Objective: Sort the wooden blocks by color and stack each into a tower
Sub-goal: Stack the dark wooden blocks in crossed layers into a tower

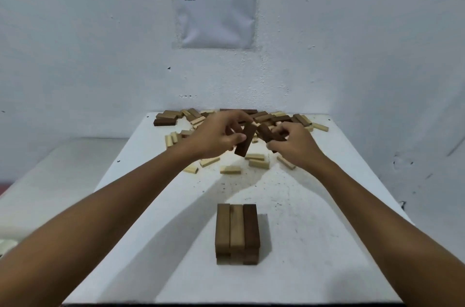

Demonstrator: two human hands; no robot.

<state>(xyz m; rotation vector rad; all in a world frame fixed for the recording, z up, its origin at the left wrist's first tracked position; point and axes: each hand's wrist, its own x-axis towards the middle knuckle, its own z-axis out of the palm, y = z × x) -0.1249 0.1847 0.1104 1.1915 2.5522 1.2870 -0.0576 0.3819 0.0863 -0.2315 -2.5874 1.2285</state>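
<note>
Against wall: white counter (314, 231), scuffed and speckled near the middle; printed sheet (216, 2) taped to the white wall above it, text too blurred to read.
Landmark: brown tower (237, 232), two layers showing, top layer three blocks side by side, standing on the counter's near half.
Loose pile (264, 116): mixed dark and pale blocks, far beyond the tower along the wall edge.
Pale blocks (256, 162): scattered flat between tower and pile.
Left hand (216, 137): raised beyond the tower, fingers curled round a dark block (245, 140), block tilted near upright, off the counter.
Right hand (294, 143): just beside the left, fingers curled on dark blocks (270, 134); motion blur, count unclear.
Hands vs tower: both well beyond it, over the pale scatter.
Left of counter: lower pale surface (50, 168), detail unclear.
</note>
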